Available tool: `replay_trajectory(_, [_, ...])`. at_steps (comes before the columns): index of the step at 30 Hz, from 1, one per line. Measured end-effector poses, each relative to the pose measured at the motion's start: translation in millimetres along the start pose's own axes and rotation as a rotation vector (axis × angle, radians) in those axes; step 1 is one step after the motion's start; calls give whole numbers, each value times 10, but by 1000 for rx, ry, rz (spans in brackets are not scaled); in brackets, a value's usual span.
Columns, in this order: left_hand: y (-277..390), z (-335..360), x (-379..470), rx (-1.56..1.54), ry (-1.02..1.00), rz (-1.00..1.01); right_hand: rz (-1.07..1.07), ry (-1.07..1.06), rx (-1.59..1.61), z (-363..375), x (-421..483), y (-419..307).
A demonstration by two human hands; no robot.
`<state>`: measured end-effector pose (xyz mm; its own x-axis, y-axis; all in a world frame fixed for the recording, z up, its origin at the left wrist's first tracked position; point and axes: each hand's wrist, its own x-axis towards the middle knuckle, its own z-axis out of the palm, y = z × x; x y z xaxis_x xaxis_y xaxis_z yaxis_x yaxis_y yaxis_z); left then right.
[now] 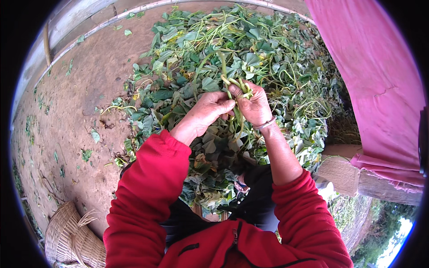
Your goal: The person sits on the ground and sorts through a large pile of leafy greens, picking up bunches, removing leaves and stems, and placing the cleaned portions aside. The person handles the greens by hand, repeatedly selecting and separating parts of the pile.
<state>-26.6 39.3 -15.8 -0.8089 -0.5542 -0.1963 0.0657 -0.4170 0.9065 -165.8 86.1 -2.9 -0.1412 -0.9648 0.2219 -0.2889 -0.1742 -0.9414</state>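
Observation:
My right hand (253,102), with a metal bangle (264,124) at the wrist, is closed around a small bundle of green stems (244,89). Close against it, my left hand (211,110) pinches part of the same stems between thumb and fingers; its fingertips are partly hidden. One longer stem (223,63) rises blurred above the hands. Below and beyond both hands spreads a large heap of leafy green vines (207,37), with some yellowed and wilted leaves. Both arms are in red sleeves.
Scattered leaves lie on the bare earth floor (90,110) at left. A woven basket (72,234) is at lower left. Pink cloth (372,83) hangs at right, above a wooden beam (385,187). A pale pole (100,25) curves along the far edge.

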Motion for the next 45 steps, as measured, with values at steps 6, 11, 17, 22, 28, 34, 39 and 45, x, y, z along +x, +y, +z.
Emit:
replay_trajectory(6, [91, 93, -43, 229, 155, -33, -50, 7, -210, -118, 24, 13])
replay_trajectory(11, [17, 41, -65, 620, 206, -6, -16, 295, -79, -547, 92, 203])
replay_trajectory(17, [62, -124, -108, 304, 325, 90, 266, 123, 34, -652, 36, 113])
replay_trajectory(22, [78, -130, -61, 134, 311, 106, 326, -219, 128, -183, -77, -79])
replay_trajectory(28, [114, -170, -33, 141, 298, 75, 312, -353, 200, -11, -116, 24])
replay_trajectory(34, [142, -169, -51, 169, 262, -28, -164, -185, -573, -173, -34, 16])
replay_trajectory(39, [168, -94, -133, 161, 238, -178, -183, 102, -828, -295, 49, 121])
replay_trajectory(45, [164, -304, -86, 102, 278, -48, -10, -40, -301, -303, -108, 180])
